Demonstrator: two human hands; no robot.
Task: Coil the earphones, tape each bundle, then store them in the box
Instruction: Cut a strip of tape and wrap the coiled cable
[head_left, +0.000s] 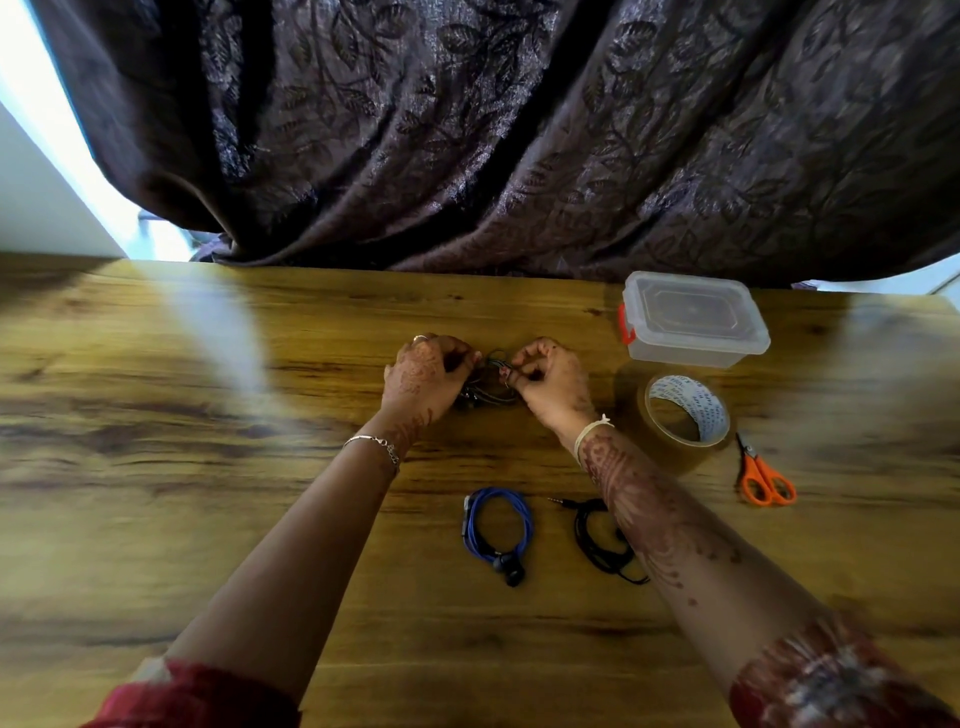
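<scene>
Earphones (491, 395): a dark-corded set sits just above the table (208, 467) at its middle, held between both hands. The left hand (423, 382) has its fingers curled round the left side of the loops. The right hand (550, 382) pinches the cord on the right side.

Surface: wood-grain table top, brown with dark streaks and pale glare bands at left and right. Blue earphones (498, 530) lie coiled on it, nearer the person. Black earphones (592, 540) lie coiled just beside them to the right. Far right: clear plastic box (693, 319), lid on, red-orange latch at its left end. A roll of brown tape (685, 415) lies flat just in front of the box. Orange-handled scissors (766, 475) lie closed to the right of the roll.

Room: a dark patterned curtain (519, 130) hangs behind the far table edge. Bright window light (52, 130) shows at upper left.

Hard to make out: the held set is mostly covered by the fingers, so how many loops it has and whether it is taped cannot be told. The right forearm crosses over part of the black coil. Printing inside the tape core is unreadable. Red sleeves are cut off at the lower edge. The picture's edges are blurred.
</scene>
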